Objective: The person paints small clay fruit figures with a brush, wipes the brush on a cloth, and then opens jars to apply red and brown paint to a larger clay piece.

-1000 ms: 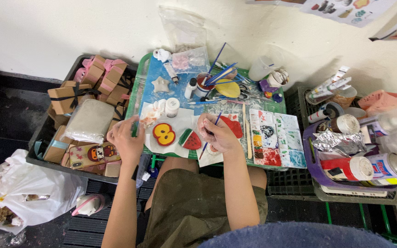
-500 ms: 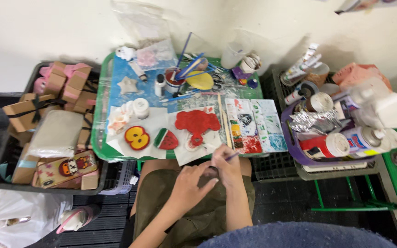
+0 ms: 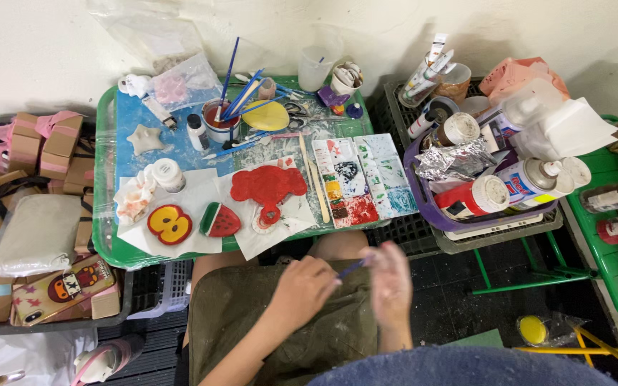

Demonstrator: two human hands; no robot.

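White wall behind, dark floor below; low green bench [image 3: 112, 250] sits between them, top covered with blue plastic and paper sheets.

Both hands are over the lap, below the bench's front edge. Left hand [image 3: 302, 289] is closed around a thin paintbrush [image 3: 354, 267]: blue-purple handle, slim, short visible length, angled up to the right toward the other hand. Bristle end not visible. Right hand [image 3: 390, 282] is motion-blurred, fingers loosely extended, just beside the brush's upper end; cannot tell if it grips it or only touches.

On bench, front row left to right:
- yellow-and-red round painted piece [image 3: 169, 224]
- watermelon-slice piece [image 3: 221, 220], red with green rim
- larger red painted piece [image 3: 268, 186] on white paper, small round tab at its bottom

Right of those: paint-smeared palette sheets [image 3: 363, 179], with a wooden stick [image 3: 314, 179] lying along their left side. Back of bench: cup of brushes [image 3: 221, 118], blue handles sticking up, and an unpainted white star shape [image 3: 144, 138].

Left of bench: black crate of small brown boxes [image 3: 26, 154]. Right: purple basket [image 3: 430, 207] holding paint bottles and crumpled foil.

Olive apron or shorts [image 3: 280, 336] covers the lap under the hands.
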